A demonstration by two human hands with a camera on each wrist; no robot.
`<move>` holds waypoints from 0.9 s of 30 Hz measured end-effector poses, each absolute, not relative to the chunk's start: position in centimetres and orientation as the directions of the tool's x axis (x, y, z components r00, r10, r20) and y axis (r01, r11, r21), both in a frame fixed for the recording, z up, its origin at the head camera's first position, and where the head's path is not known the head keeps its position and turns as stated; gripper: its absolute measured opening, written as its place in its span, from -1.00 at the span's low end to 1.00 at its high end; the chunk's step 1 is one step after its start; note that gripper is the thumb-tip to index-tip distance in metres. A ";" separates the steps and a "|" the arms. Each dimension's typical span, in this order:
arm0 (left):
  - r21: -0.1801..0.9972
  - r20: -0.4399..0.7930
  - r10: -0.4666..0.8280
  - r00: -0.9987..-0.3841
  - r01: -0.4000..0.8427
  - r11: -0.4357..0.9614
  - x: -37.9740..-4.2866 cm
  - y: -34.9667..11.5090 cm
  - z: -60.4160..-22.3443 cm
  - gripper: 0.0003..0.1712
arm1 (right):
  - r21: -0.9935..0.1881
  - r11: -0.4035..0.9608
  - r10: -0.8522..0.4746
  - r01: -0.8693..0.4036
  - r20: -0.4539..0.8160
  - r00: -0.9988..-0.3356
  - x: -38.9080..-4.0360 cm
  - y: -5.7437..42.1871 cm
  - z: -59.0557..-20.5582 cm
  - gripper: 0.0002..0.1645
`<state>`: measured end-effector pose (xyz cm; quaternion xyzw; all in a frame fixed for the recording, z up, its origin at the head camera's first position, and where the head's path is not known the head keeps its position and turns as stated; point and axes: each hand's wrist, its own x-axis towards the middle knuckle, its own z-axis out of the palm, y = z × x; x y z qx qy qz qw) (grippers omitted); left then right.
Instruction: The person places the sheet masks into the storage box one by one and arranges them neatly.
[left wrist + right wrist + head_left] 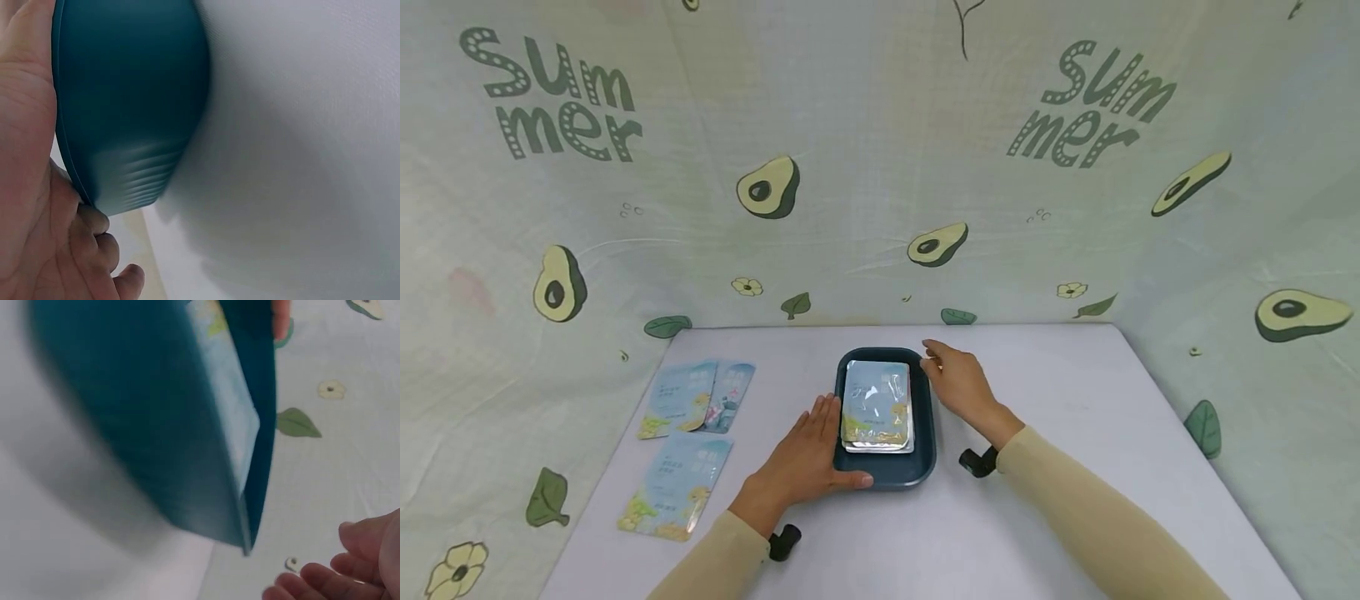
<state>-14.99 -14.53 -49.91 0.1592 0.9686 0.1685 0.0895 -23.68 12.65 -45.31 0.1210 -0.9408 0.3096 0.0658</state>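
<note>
We've got the tray (891, 473) immediately right of our left hand (801, 458), which is touching it, fingers straight and together, thumb spread. Our right hand (964, 382) is off its far right corner, fingers loosely bent, pinching nothing. Tray runs longways away from us; the packets (876, 404) inside line up too, yellowish end nearest us.

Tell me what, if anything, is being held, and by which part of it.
Nothing is held: the left grip only rests, fingers extended, against the left side of the dark teal, rounded-rectangular, plastic-looking tray; the right grip is empty.
</note>
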 end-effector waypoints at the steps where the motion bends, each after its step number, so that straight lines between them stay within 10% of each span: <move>1: 0.353 -0.120 0.338 -0.933 0.278 0.893 -15.0 -14.5 -49.9 0.60 | -0.552 0.787 -0.197 -0.276 0.200 -0.960 -23.4 13.1 -45.4 -0.47; 15: 0.319 -0.090 0.322 -0.943 0.279 0.906 -14.1 -14.4 -49.9 0.54 | -0.204 0.878 -0.408 -0.434 0.158 -0.899 -16.4 14.2 -50.8 -0.03; 27: 0.293 -0.087 0.317 -0.944 0.280 0.914 -13.8 -14.3 -50.0 0.52 | -0.217 0.866 -0.461 -0.451 0.004 -0.887 -14.3 13.8 -50.2 0.43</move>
